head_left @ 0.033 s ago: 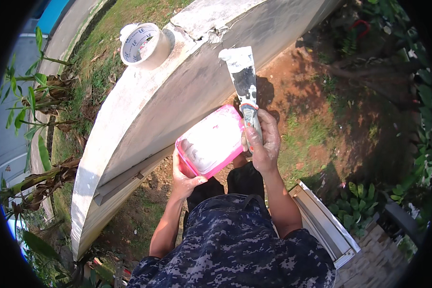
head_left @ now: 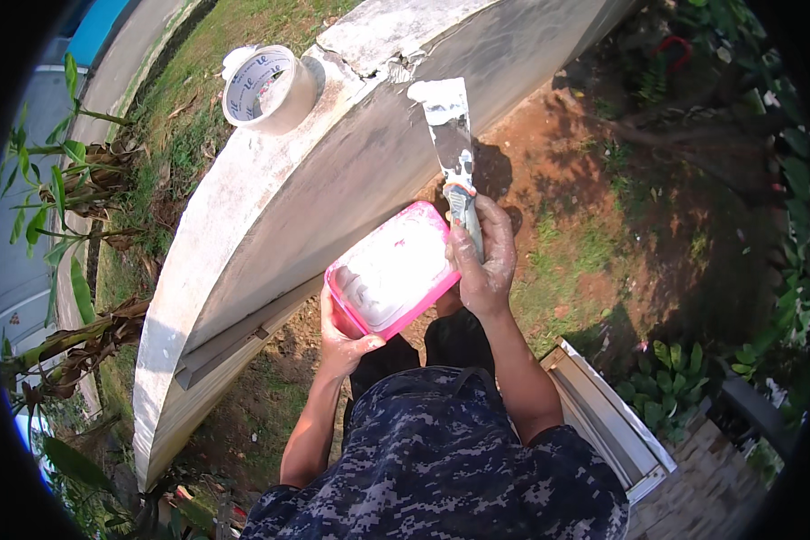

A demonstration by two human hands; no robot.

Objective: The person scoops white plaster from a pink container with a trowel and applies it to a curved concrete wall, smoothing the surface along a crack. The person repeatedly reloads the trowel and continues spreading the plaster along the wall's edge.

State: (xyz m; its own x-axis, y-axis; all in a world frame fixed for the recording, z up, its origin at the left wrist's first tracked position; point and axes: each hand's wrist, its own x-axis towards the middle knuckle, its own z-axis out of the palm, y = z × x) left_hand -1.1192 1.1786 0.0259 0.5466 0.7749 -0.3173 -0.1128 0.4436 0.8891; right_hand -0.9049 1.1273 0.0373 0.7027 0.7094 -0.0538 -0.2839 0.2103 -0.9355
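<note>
My left hand [head_left: 342, 337] grips the lower left side of a pink plastic container [head_left: 373, 279] that holds white paste. Just right of it, my right hand [head_left: 486, 265] is closed round the handle of a putty knife [head_left: 450, 135], whose upright blade carries a thick smear of white paste at its tip. The blade is in front of the side of a weathered, cream-coloured wall [head_left: 207, 225], near a cracked part of its top. Both hands are dusted with white.
A wide roll of tape [head_left: 292, 108] rests on the wall's top. Banana plants [head_left: 63, 207] grow beyond it at left. Dirt and patchy grass [head_left: 567, 234] lie to the right, with shrubs [head_left: 666, 387] and a metal-edged frame [head_left: 603, 423] near my right elbow.
My right hand and the putty knife have shifted slightly up and left, toward the crack. The pink container has moved a few pixels leftward with my left hand.
</note>
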